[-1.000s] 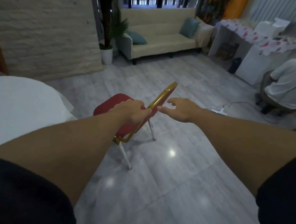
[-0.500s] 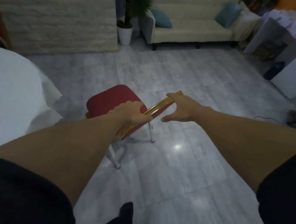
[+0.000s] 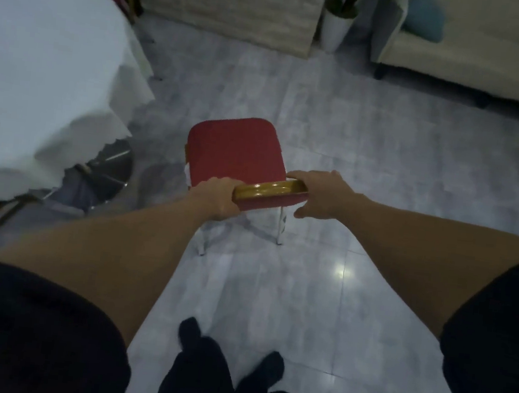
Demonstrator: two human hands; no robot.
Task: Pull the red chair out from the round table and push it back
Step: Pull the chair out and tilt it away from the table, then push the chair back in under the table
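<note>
Gripping the gold top rail point(image 3: 270, 190) of the red chair point(image 3: 236, 152) takes 2 hands at this stage. The left hand point(image 3: 214, 198) is wrapped closed over the left end of the rail, and the right hand point(image 3: 322, 192) cups the right end, with its fingers curled over the far edge and the thumb spread below. The chair stands on the tiled floor point(image 3: 321, 299) near the middle of the scene, clear of the round table point(image 3: 40, 71), which lies to the left under a white cloth; the chair's seat points to the far side and not at the table. Judging from this position, the pull-out appears complete and the return push remains. To perform the push well, turn the chair first so that the seat faces the table edge, keep both hands level on the rail so that the 4 legs slide evenly, and apply force low and forward rather than downward to avoid tipping. Watch the hanging cloth and the metal table base point(image 3: 107, 170), since a leg could snag either one.
</note>
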